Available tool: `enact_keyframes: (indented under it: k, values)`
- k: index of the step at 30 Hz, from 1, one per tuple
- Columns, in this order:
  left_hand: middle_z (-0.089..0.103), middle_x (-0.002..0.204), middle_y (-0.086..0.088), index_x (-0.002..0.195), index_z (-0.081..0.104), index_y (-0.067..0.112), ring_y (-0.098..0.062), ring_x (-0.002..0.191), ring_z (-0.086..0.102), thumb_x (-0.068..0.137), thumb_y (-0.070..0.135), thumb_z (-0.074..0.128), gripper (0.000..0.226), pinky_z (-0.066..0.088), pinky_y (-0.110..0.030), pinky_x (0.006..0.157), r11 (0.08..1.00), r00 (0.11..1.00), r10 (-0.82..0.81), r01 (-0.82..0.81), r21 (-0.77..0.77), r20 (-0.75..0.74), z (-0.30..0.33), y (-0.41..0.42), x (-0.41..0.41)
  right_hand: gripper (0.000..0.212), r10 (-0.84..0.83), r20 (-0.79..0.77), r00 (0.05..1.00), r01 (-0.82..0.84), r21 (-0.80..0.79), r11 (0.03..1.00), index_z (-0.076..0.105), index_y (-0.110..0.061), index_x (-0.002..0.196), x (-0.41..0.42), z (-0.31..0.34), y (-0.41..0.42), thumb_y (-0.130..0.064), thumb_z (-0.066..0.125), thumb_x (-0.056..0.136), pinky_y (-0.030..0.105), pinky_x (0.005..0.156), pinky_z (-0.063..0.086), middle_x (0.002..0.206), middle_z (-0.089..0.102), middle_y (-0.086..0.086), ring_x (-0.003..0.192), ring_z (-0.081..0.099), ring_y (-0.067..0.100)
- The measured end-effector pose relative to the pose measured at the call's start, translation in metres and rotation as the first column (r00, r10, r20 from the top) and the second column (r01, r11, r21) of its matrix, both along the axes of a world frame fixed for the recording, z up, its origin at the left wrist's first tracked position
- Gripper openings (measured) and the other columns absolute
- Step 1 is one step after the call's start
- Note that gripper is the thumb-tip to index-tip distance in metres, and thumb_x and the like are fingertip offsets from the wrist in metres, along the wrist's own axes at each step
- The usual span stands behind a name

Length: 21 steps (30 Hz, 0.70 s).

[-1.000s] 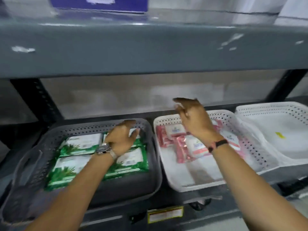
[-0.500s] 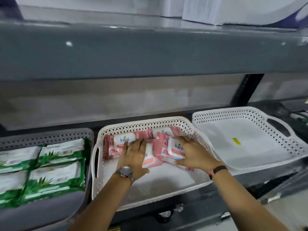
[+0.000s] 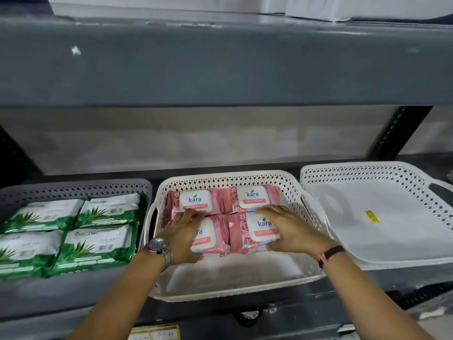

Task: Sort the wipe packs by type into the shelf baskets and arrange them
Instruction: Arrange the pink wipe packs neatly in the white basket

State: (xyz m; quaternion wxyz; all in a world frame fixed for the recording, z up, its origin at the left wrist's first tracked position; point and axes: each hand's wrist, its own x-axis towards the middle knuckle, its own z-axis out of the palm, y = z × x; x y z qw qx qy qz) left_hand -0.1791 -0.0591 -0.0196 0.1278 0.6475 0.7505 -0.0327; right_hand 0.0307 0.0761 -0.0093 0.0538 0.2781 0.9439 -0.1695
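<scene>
Several pink wipe packs lie in two rows at the back of the middle white basket point(image 3: 230, 289). My left hand point(image 3: 182, 235) clasps the front left pink pack point(image 3: 208, 238) from its left side. My right hand point(image 3: 290, 229) clasps the front right pink pack point(image 3: 256, 233) from its right side. The back left pink pack point(image 3: 196, 201) and back right pink pack point(image 3: 252, 198) lie untouched behind them. Several green wipe packs point(image 3: 71, 231) fill the grey basket point(image 3: 73, 188) on the left, laid flat in two rows.
A second white basket point(image 3: 377, 173) stands on the right with only a yellow sticker point(image 3: 372, 216) on its floor. An upper shelf beam point(image 3: 220, 62) hangs low over the baskets. A black upright post point(image 3: 397, 131) stands at the back right.
My left hand came over from the green packs in the grey basket to the pink packs. Both hands have squared the jumbled pink packs into two neat rows. The view shifted right.
</scene>
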Motion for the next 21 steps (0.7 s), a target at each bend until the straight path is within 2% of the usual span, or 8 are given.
enact_keyframes:
  k: [6, 9, 11, 13, 16, 18, 20, 21]
  values:
    - [0.019, 0.144, -0.003, 0.145, 0.01, 0.018, -0.019, 0.128, 0.022, 0.076, 0.037, 0.072, 0.095, 0.023, -0.028, 0.108, 1.0, 0.994, -0.021, 0.02, 0.008, 0.107, -0.002, 0.002, -0.005, 0.079, -0.011, -0.011, 1.0, 0.01, -0.092, 0.996, 0.021, -0.023, 0.14, 0.001, -0.001, 0.0, -0.014, 0.068, 0.077, 0.03, 0.113, 0.025, 0.147, 0.023, 0.001, 0.136, 0.019, 0.017]
    - [0.007, 0.152, -0.003, 0.147, 0.001, 0.017, -0.019, 0.136, 0.01, 0.078, 0.045, 0.068, 0.1, 0.015, -0.03, 0.111, 1.0, 0.992, -0.001, 0.003, -0.014, 0.126, 0.003, 0.001, -0.004, 0.088, -0.043, 0.024, 0.999, 0.046, -0.144, 0.988, 0.012, -0.024, 0.144, 0.0, 0.001, 0.001, -0.026, 0.07, 0.078, 0.039, 0.118, 0.017, 0.149, 0.008, 0.001, 0.141, 0.003, 0.02]
    - [0.006, 0.153, -0.004, 0.147, 0.001, 0.016, -0.017, 0.138, 0.007, 0.084, 0.048, 0.06, 0.091, 0.013, -0.029, 0.111, 0.997, 0.989, 0.022, -0.032, 0.065, 0.143, 0.008, 0.006, 0.0, 0.079, -0.078, -0.049, 0.996, 0.073, -0.086, 0.994, 0.01, -0.022, 0.145, -0.007, 0.007, 0.004, -0.035, 0.06, 0.085, 0.041, 0.12, 0.01, 0.153, 0.001, 0.002, 0.143, -0.002, 0.021]
    - [0.005, 0.154, -0.005, 0.146, 0.003, 0.012, -0.017, 0.139, 0.004, 0.094, 0.046, 0.043, 0.074, 0.008, -0.027, 0.112, 0.979, 0.983, 0.088, -0.115, 0.168, 0.16, 0.009, 0.014, 0.006, 0.064, -0.123, -0.108, 0.987, 0.125, 0.017, 0.992, 0.008, -0.018, 0.145, -0.02, 0.008, 0.006, -0.041, 0.039, 0.094, 0.041, 0.12, 0.005, 0.156, 0.001, 0.004, 0.143, -0.001, 0.022]
    - [-0.01, 0.154, -0.009, 0.145, -0.006, 0.005, -0.019, 0.139, -0.009, 0.098, 0.048, 0.015, 0.067, -0.004, -0.03, 0.112, 0.947, 0.958, 0.254, -0.274, 0.167, 0.131, -0.003, 0.028, 0.015, 0.059, -0.188, -0.045, 0.981, 0.191, 0.081, 0.978, -0.003, -0.014, 0.144, -0.043, -0.005, 0.01, -0.043, 0.017, 0.097, 0.049, 0.119, -0.003, 0.157, -0.006, 0.008, 0.144, -0.009, 0.022]
    - [-0.017, 0.152, -0.01, 0.143, -0.012, 0.004, -0.022, 0.138, -0.015, 0.098, 0.047, 0.011, 0.066, -0.007, -0.035, 0.112, 0.929, 0.934, 0.338, -0.35, 0.118, 0.114, -0.015, 0.033, 0.018, 0.059, -0.193, 0.017, 0.981, 0.191, 0.095, 0.977, -0.008, -0.013, 0.143, -0.052, -0.018, 0.014, -0.044, 0.011, 0.097, 0.053, 0.117, -0.009, 0.156, -0.012, 0.008, 0.143, -0.014, 0.022]
    - [-0.019, 0.151, -0.011, 0.143, -0.015, 0.005, -0.022, 0.138, -0.015, 0.1, 0.044, 0.013, 0.064, -0.009, -0.036, 0.112, 0.919, 0.926, 0.37, -0.376, 0.114, 0.076, -0.024, 0.036, 0.019, 0.059, -0.177, 0.031, 0.984, 0.174, 0.093, 0.98, -0.011, -0.013, 0.143, -0.054, -0.027, 0.017, -0.044, 0.01, 0.097, 0.047, 0.113, -0.018, 0.155, -0.016, 0.007, 0.142, -0.017, 0.02]
    - [-0.019, 0.151, -0.011, 0.143, -0.016, 0.005, -0.022, 0.138, -0.015, 0.1, 0.044, 0.011, 0.064, -0.01, -0.035, 0.111, 0.923, 0.932, 0.36, -0.363, 0.124, 0.052, -0.028, 0.037, 0.019, 0.058, -0.17, 0.024, 0.985, 0.167, 0.084, 0.982, -0.011, -0.013, 0.143, -0.054, -0.03, 0.017, -0.043, 0.011, 0.098, 0.043, 0.111, -0.018, 0.155, -0.016, 0.006, 0.142, -0.018, 0.019]
